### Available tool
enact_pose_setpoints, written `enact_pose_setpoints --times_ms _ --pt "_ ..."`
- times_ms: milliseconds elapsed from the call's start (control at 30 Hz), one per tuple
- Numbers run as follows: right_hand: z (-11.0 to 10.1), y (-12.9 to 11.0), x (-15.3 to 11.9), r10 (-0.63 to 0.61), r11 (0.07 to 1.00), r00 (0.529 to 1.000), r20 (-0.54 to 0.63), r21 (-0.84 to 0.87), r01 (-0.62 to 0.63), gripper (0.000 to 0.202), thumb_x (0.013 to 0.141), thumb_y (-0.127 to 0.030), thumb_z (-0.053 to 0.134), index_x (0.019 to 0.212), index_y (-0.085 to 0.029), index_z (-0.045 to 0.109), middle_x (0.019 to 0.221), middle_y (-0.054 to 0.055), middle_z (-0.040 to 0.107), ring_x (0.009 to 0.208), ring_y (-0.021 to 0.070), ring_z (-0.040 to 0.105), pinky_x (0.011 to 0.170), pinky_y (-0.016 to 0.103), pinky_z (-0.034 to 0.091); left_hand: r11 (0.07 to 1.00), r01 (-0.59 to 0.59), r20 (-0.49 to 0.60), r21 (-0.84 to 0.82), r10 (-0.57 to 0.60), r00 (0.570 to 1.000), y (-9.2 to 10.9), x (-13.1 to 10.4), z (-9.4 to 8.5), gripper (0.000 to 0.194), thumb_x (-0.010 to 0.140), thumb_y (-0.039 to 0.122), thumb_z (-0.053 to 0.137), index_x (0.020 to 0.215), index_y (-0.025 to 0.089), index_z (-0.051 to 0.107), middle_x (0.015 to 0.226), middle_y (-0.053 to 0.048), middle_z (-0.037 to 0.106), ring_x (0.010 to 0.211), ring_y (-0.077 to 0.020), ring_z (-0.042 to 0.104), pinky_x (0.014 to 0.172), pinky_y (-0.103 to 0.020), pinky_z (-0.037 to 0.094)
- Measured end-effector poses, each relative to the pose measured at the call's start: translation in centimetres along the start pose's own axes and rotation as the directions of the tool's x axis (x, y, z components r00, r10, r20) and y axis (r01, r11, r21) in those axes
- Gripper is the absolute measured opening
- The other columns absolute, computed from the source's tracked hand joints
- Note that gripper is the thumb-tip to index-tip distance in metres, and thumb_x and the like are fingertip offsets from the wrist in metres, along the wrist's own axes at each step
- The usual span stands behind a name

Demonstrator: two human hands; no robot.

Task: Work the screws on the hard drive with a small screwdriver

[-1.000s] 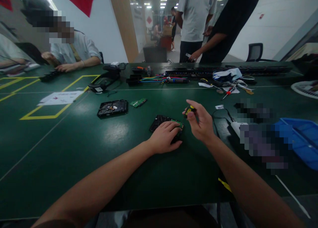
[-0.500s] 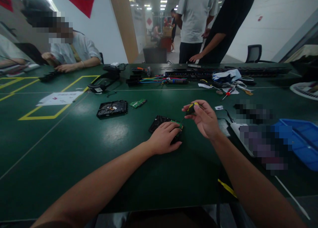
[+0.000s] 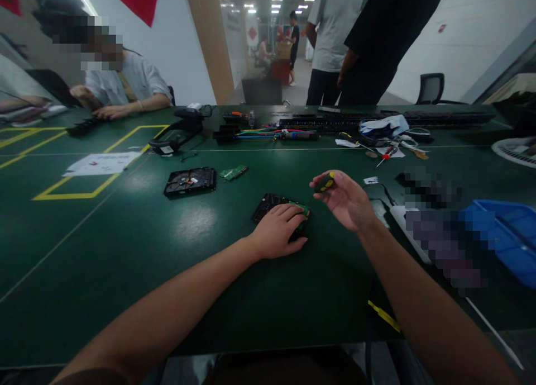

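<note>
Under my left hand (image 3: 280,231) lies a black hard drive (image 3: 267,205) with a green circuit board (image 3: 302,208) on it. The fingers press over the drive and the thumb is at its near side, so the hand covers much of it. My right hand (image 3: 345,200) grips a yellow-and-black screwdriver (image 3: 324,183) by its handle. The thin shaft slants down to the board's right end; its tip is too small to make out. Another hard drive (image 3: 190,182) lies flat to the left, and a loose green circuit board (image 3: 234,173) sits beside it.
A blue plastic tray (image 3: 506,234) stands at the right. Along the back lie coloured wires (image 3: 268,132), a red screwdriver (image 3: 386,156) and a black headset (image 3: 178,136). A paper sheet (image 3: 103,163) lies at left. Another person (image 3: 121,91) sits across the table.
My right hand has turned slightly, so more of the screwdriver's handle shows. My left hand stays on the drive. A person standing behind the table has drawn a hand back from its edge.
</note>
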State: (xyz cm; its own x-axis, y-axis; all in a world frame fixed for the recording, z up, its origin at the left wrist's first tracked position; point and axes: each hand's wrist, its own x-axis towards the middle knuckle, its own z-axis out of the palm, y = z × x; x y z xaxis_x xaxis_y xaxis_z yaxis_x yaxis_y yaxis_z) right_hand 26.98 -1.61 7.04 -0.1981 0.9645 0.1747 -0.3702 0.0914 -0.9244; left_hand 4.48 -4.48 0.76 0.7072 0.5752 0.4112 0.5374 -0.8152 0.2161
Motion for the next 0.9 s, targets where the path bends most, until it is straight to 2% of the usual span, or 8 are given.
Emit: enact_pose_setpoints --times_ms 167,300,467,567,733,833,900 --pt "0.25 -0.25 -0.15 0.033 0.998 0.999 0.021 0.059 -0.034 0.021 0.092 -0.045 0.073 0.101 -0.028 0.067 0.103 0.004 0.076 0.105 0.0226 0.072 0.079 0.034 0.062 1.000 0.005 -0.004 -0.019 -0.005 1.000 -0.02 -0.04 0.09 0.050 0.095 0.046 0.067 0.138 0.021 0.059 0.144 -0.014 0.062 0.137 -0.0336 0.057 0.117 -0.053 0.047" --pt "0.30 -0.29 -0.24 0.033 0.998 0.999 0.023 0.059 -0.034 0.019 0.090 -0.040 0.076 0.102 -0.030 0.066 0.098 0.001 0.073 0.098 0.0206 0.070 0.071 0.030 0.059 1.000 0.000 -0.010 -0.016 0.000 1.000 -0.06 -0.05 0.09 0.051 0.095 0.046 0.067 0.137 0.019 0.059 0.144 -0.015 0.062 0.137 -0.0337 0.057 0.118 -0.053 0.047" --pt "0.24 -0.30 -0.25 0.026 0.999 0.999 0.040 0.032 -0.027 0.026 0.093 -0.039 0.069 0.116 -0.029 0.073 0.100 0.004 0.070 0.095 0.0190 0.065 0.063 0.026 0.054 1.000 0.002 -0.005 -0.002 -0.002 1.000 -0.09 -0.10 0.14 0.051 0.095 0.046 0.067 0.137 0.018 0.059 0.144 -0.014 0.062 0.137 -0.0336 0.057 0.118 -0.052 0.047" --pt "0.13 -0.28 -0.21 0.025 1.000 0.999 0.046 0.014 -0.026 0.023 0.092 -0.040 0.070 0.109 -0.025 0.077 0.100 0.006 0.069 0.093 0.0183 0.064 0.057 0.024 0.050 1.000 0.003 -0.001 -0.009 -0.003 1.000 -0.08 -0.09 0.11 0.052 0.095 0.047 0.067 0.137 0.018 0.059 0.144 -0.015 0.062 0.137 -0.0334 0.056 0.118 -0.052 0.046" --pt "0.23 -0.24 -0.24 0.009 1.000 1.000 0.029 0.021 -0.009 0.022 0.093 -0.043 0.072 0.104 -0.025 0.077 0.099 0.006 0.070 0.096 0.0189 0.066 0.069 0.027 0.057 1.000 0.005 -0.004 -0.023 -0.005 1.000 0.07 0.01 -0.15 0.051 0.095 0.045 0.068 0.138 0.019 0.059 0.144 -0.014 0.062 0.138 -0.0333 0.056 0.118 -0.053 0.047" --pt "0.45 -0.18 -0.24 0.019 0.999 1.000 0.013 0.043 -0.020 0.029 0.095 -0.051 0.069 0.102 -0.024 0.077 0.098 0.006 0.070 0.093 0.0185 0.067 0.068 0.027 0.059 1.000 0.006 -0.004 -0.015 -0.006 1.000 0.17 0.04 -0.26 0.051 0.095 0.045 0.067 0.137 0.017 0.059 0.144 -0.015 0.062 0.136 -0.0333 0.057 0.118 -0.053 0.047" --pt "0.55 -0.13 -0.23 0.017 0.999 1.000 0.015 0.037 -0.018 0.029 0.094 -0.051 0.071 0.103 -0.024 0.077 0.098 0.006 0.070 0.094 0.0184 0.068 0.066 0.026 0.059 1.000 0.004 -0.002 -0.012 -0.004 1.000 0.15 0.01 -0.21 0.051 0.095 0.045 0.067 0.137 0.017 0.059 0.144 -0.015 0.062 0.137 -0.0335 0.057 0.118 -0.053 0.046"
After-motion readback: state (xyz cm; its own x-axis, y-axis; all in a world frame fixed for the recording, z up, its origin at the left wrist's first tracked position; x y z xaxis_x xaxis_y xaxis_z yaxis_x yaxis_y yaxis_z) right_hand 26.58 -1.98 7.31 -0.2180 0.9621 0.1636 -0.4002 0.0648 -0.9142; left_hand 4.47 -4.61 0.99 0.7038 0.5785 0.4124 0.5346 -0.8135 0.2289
